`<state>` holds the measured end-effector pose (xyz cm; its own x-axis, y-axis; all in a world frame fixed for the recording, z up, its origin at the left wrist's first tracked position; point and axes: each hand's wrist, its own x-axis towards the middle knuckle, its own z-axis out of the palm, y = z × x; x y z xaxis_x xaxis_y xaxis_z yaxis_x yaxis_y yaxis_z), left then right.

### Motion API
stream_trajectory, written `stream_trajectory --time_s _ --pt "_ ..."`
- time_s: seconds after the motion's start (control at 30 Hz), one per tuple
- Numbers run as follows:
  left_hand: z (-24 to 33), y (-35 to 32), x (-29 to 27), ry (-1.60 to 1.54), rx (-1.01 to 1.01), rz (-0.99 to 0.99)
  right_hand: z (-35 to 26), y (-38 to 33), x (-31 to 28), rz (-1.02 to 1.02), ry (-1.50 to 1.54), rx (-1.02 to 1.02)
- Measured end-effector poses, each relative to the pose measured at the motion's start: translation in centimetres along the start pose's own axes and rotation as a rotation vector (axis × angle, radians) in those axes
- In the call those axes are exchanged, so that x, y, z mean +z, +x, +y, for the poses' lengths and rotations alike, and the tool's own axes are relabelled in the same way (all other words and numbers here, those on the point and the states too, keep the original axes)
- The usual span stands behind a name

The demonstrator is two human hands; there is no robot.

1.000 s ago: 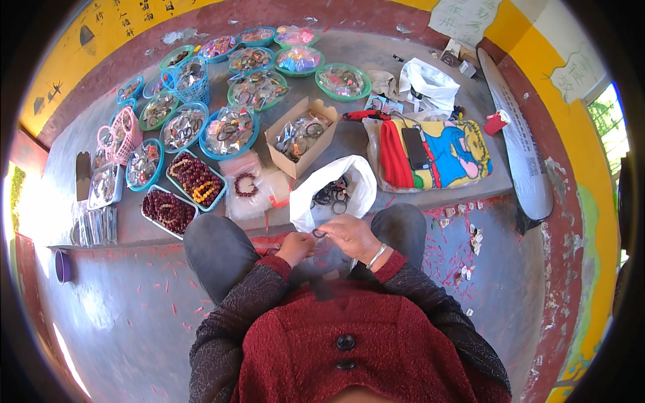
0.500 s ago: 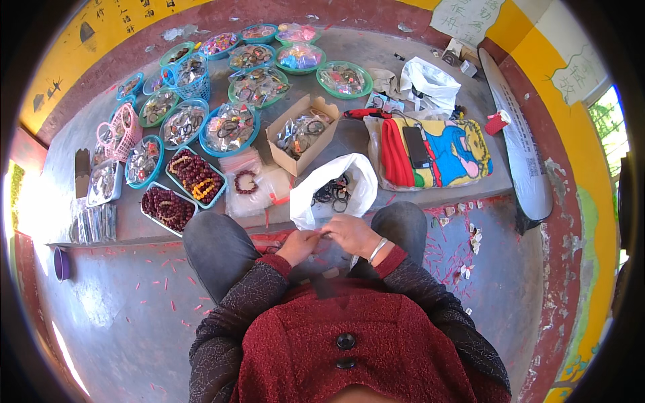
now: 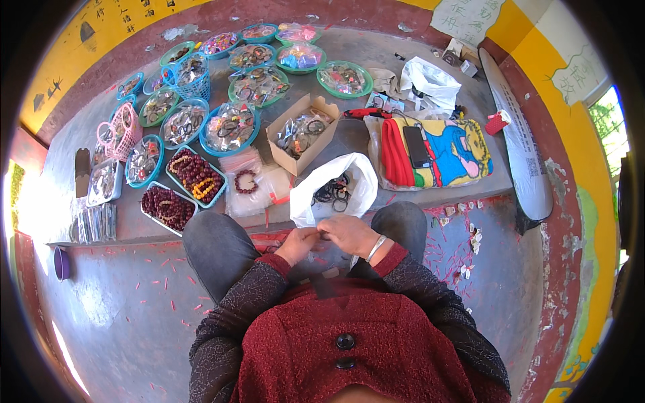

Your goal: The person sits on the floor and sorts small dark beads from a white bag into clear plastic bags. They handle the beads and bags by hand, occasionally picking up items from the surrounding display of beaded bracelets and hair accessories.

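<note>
Above my lap, my left hand (image 3: 299,246) and my right hand (image 3: 351,236) meet at the fingertips. The fingers of both are closed in a pinch. Whatever they grip is too small or too hidden to make out. Just beyond them stands an open white plastic bag (image 3: 363,183), with dark cord bracelets (image 3: 331,195) inside. To the left of the bag, a dark red bead bracelet (image 3: 246,181) lies on a stack of clear plastic pouches (image 3: 272,183).
On the raised platform stand a cardboard box (image 3: 282,156) of packed trinkets, several round baskets (image 3: 257,138) and two trays of bead bracelets (image 3: 176,209). At right lie a phone (image 3: 417,147) on a colourful folded blanket (image 3: 443,173) and a long silvery wrapped object (image 3: 517,144).
My right hand has shifted very slightly left and toward me. Both hands stay together at the fingertips, and the things on the platform are unmoved.
</note>
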<state>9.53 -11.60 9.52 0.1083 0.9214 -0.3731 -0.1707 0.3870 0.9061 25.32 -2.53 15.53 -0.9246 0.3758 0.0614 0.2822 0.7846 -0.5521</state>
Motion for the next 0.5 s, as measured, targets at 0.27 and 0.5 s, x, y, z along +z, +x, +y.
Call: stream_trajectory --time_s 0.27,0.5 --pt "1.1 -0.3 -0.2 -0.19 -0.109 -0.019 -1.1 -0.1 -1.9 0.158 0.127 0.045" --pt "0.5 -0.3 -0.1 -0.181 -0.025 -0.054 -0.6 -0.2 -1.5 0.078 -0.104 0.008"
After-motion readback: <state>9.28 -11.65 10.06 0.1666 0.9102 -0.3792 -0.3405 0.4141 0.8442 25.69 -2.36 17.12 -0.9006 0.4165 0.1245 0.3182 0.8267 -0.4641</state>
